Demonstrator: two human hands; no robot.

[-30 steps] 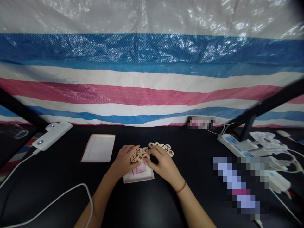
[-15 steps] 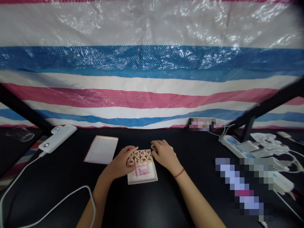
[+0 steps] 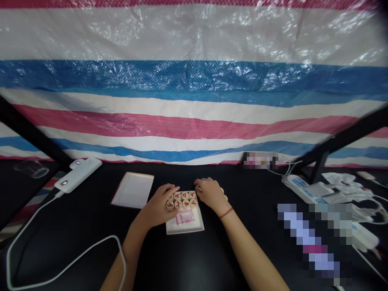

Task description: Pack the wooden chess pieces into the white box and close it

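Note:
A shallow white box (image 3: 185, 228) lies on the black table, with rows of round Chinese chess pieces (image 3: 185, 200) at its far end, marked in red characters. Pink lines mark its bare floor. My left hand (image 3: 160, 205) is wrapped around the box's left side, thumb and fingers against the nearest pieces. Just beyond the box's right corner, my right hand (image 3: 209, 194) is curled palm down with its fingers closed around a chess piece, mostly covered. More pale pieces (image 3: 224, 195) peek out beside that hand's right side.
An upturned box lid (image 3: 133, 190) lies left of my left hand. Farther left are a white power bank (image 3: 79, 174) with a cable (image 3: 72, 264) and a clear cup (image 3: 33, 169). Power strips (image 3: 306, 188) and cords crowd the right. A striped tarp (image 3: 182, 125) hangs behind.
My right hand has turned and curled its fingers more, hiding most of the piece under them. My left hand stays on the box. The whole view has shifted slightly.

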